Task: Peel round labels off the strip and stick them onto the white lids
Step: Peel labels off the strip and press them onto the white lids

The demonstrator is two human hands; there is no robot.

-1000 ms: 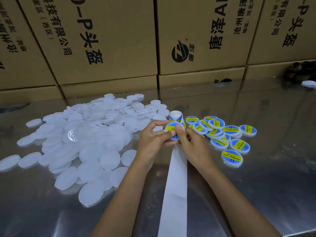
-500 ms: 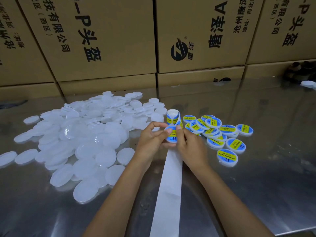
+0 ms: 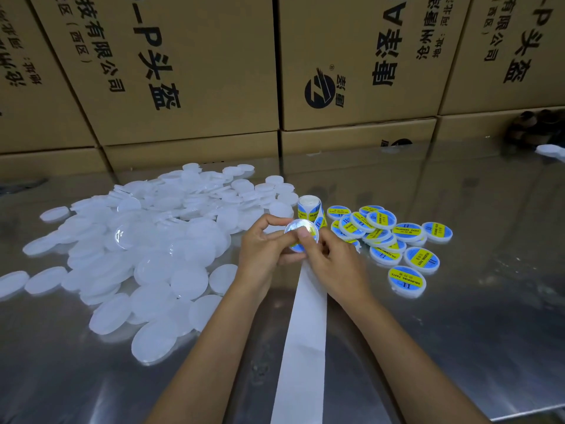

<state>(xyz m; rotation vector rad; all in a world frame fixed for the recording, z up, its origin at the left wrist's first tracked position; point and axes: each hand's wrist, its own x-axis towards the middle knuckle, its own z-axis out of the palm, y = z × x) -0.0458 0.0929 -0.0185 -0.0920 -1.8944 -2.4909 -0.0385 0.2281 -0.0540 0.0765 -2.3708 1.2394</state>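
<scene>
A round blue-and-yellow label (image 3: 301, 232) glints between my fingertips above the table's middle. My right hand (image 3: 334, 260) pinches it, with the thumb on its face. My left hand (image 3: 263, 247) curls round the label strip (image 3: 304, 325) right under the label. The strip's bare white backing trails toward me to the bottom edge. The label roll (image 3: 308, 206) stands just behind my hands. A big heap of plain white lids (image 3: 146, 240) spreads to the left. Labelled lids (image 3: 397, 240) lie in a cluster to the right.
Stacked cardboard boxes (image 3: 189, 71) form a wall along the far edge of the shiny metal table (image 3: 458, 332). A dark object (image 3: 538, 127) and something white sit at the far right corner.
The label has tilted up and now catches the light between my fingers. My hands have stayed at the same spot on the strip.
</scene>
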